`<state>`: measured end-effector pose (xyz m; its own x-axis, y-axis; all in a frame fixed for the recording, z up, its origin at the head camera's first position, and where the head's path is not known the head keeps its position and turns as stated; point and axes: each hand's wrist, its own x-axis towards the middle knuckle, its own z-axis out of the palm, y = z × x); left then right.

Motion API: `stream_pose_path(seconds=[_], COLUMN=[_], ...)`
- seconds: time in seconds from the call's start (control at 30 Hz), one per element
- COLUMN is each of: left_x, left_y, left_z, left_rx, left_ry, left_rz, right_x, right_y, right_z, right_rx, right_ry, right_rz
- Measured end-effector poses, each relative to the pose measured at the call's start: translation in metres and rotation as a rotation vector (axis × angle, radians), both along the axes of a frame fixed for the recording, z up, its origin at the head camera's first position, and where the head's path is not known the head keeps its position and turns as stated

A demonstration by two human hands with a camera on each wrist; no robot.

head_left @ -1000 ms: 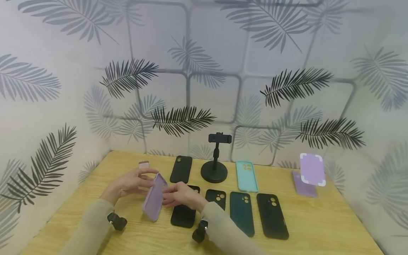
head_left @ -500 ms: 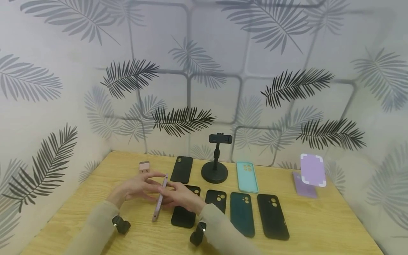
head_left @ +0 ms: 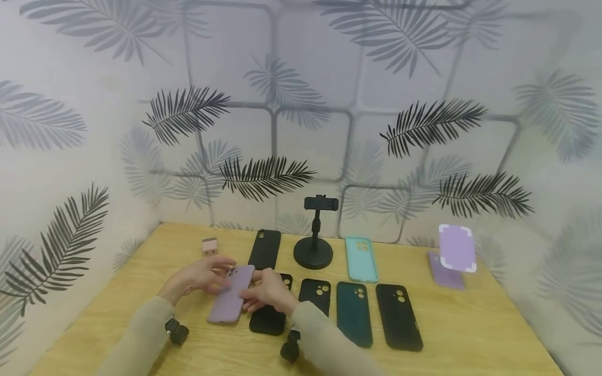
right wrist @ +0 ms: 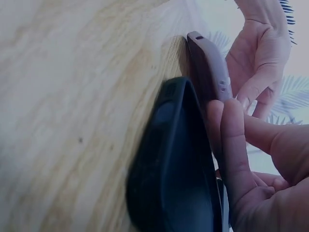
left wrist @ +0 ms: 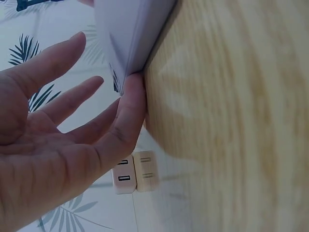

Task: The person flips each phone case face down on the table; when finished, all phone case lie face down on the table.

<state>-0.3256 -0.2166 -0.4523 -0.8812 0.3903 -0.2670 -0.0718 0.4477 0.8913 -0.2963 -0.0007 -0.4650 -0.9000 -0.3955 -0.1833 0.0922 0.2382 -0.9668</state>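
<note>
A lavender phone case (head_left: 229, 298) lies tilted at the left of the wooden table, its camera-hole end pointing away. My right hand (head_left: 274, 290) pinches its right edge; in the right wrist view, the thumb and fingers close on the case's side (right wrist: 212, 60). My left hand (head_left: 199, 275) is at the case's other side with loose, spread fingers. In the left wrist view, one lower finger (left wrist: 128, 111) touches the case's corner near the tabletop. Below my right hand lies a black phone case (head_left: 267, 319), partly hidden by it.
Beside it are another black case (head_left: 316, 295), a dark teal case (head_left: 354, 313) and a black case (head_left: 398, 318). Behind stand a black phone stand (head_left: 314, 253) and a lavender stand (head_left: 456, 248), with a turquoise case (head_left: 361, 263), a black case (head_left: 265, 249) and a pink charger plug (head_left: 209, 245).
The lavender case has turned from standing steeply on edge to lying back with its outer face up. Both hands have turned it between them; the left hand's grip has loosened.
</note>
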Motion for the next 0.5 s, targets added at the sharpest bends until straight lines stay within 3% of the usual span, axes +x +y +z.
stream_pose_path(seconds=[0.5], left_x=[0.0019], left_y=[-0.0062], left_z=[-0.0012], left_rx=[-0.058], left_ry=[0.013], left_rz=[0.020], right_x=[-0.0065], right_y=[0.0044], right_z=[0.0055], right_rx=[0.068], right_ry=[-0.014], right_rz=[0.079])
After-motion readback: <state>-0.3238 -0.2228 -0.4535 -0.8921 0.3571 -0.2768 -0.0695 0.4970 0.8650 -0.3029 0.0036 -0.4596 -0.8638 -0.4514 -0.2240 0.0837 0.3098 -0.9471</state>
